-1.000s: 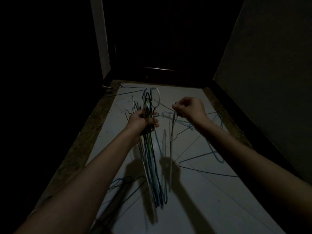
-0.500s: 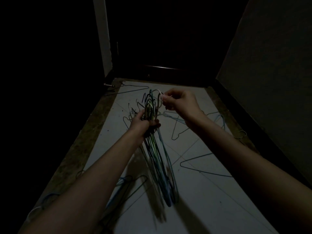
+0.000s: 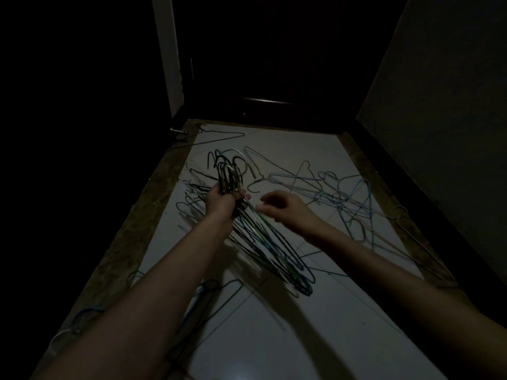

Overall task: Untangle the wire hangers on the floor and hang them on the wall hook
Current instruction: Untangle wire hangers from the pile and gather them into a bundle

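1. Two hands, head view, dim light. Left hand [image 3: 223, 200]: fingers curled round the necks of a bunch of wire hangers [image 3: 263, 237], gripping it tight. Right hand [image 3: 285, 208]: just right of the bunch, motion-blurred, fingers loosely bent, thumb and forefinger apart beside a wire; contact with the bunch cannot be told, and nothing is seen held.
2. Bunch of wire hangers: dark green, blue and pale wires. Hook ends fan up above the left hand, one white hook [image 3: 238, 153] topmost; the bodies hang down and to the right of it, clear of the floor [image 3: 315, 338], their shadow beneath.
3. Loose tangle of hangers [image 3: 343, 196]: on the floor right of the bunch, pale and blue wires crossed over one another, reaching the right-hand wall skirting.
4. Single hanger [image 3: 216, 137]: on the floor beyond the bunch, near the door [image 3: 274, 64].
5. Further hangers [image 3: 211, 292]: on the floor below the left forearm, dark and blue.
6. Floor: pale tile with a darker speckled border.
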{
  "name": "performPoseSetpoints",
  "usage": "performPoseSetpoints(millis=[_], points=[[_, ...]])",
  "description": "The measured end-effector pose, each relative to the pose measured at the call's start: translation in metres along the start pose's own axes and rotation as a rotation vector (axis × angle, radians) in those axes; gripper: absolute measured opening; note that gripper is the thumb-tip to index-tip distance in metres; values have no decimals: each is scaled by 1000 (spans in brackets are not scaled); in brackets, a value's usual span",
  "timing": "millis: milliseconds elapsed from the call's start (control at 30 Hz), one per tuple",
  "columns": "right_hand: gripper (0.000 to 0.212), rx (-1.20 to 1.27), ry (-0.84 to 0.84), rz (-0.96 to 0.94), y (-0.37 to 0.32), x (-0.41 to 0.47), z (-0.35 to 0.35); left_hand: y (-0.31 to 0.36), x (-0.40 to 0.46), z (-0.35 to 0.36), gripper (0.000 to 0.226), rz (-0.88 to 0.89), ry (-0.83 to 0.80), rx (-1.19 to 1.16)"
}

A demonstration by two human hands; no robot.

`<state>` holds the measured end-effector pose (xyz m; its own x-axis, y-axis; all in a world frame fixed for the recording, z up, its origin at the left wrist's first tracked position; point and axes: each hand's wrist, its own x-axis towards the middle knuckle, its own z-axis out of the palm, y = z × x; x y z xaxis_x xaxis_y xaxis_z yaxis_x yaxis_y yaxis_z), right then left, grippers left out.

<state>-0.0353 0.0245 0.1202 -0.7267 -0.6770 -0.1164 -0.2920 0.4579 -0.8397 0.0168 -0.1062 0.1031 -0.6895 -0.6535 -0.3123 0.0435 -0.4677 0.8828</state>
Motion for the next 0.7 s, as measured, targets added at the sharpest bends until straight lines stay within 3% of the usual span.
performPoseSetpoints(millis=[133, 467, 700], points=[[68, -90, -83, 122, 21, 0, 21, -3, 3, 1, 30, 4, 46, -33], [45, -449, 155, 37, 28, 3, 51, -6, 10, 6, 23, -32, 102, -140], [43, -334, 120, -79, 19, 8, 10, 11, 15, 19, 54, -173, -59, -313]])
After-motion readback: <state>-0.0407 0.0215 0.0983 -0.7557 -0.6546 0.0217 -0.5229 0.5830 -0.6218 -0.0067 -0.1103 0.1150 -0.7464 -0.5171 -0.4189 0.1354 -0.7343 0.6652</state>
